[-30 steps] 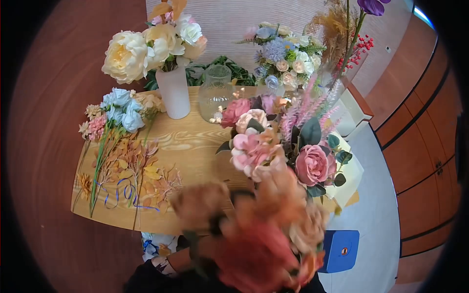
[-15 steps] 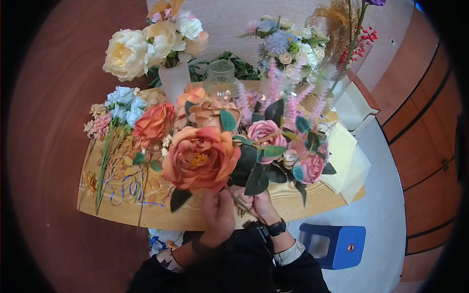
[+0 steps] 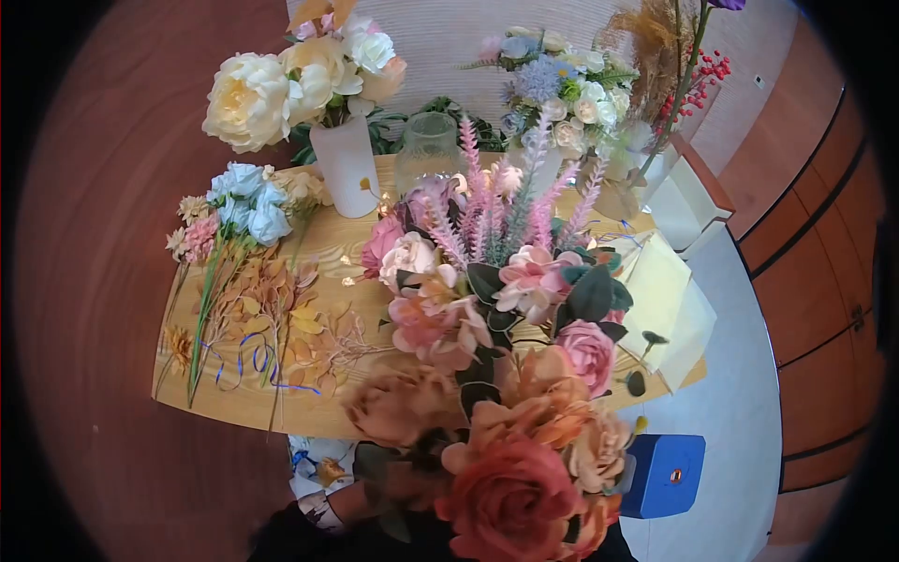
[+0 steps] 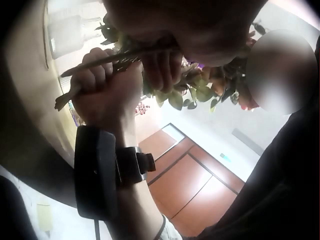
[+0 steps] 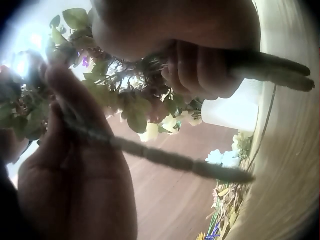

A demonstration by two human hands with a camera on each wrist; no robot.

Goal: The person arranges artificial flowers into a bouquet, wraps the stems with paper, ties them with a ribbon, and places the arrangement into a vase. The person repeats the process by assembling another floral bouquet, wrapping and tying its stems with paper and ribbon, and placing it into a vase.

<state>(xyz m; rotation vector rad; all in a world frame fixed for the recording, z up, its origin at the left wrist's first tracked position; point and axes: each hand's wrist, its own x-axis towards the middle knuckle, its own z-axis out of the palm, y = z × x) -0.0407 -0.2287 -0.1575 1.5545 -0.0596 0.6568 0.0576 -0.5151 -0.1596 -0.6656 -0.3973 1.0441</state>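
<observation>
Pink fabric-look bouquet [image 3: 534, 281] over the worktop [image 3: 337, 248], right of and nearer than the white vase [image 3: 346, 173]. Bundled stems [image 5: 282, 75] in the right hand [image 4: 110, 92], fingers wrapped round. Loose stem [image 5: 190, 167] held in the left hand [image 5: 82, 155]; link to orange-red blooms [image 3: 510, 492] hidden but likely. Handling, best guess: light, stiff stems, soft heads easily crushed, top-heavy, some twist in the grip. Best taken low on the bundle, off the petals. Glass vase [image 3: 426, 155] just right of white vase; blue flowers [image 3: 248, 201] and rust foliage [image 3: 272, 290] left of and nearer than it. Cream paper [image 3: 670, 318] well right of and nearer. Blue stool [image 3: 660, 501] well right and lower, label [image 3: 675, 476] too small to read. No legible brand or writing.
</observation>
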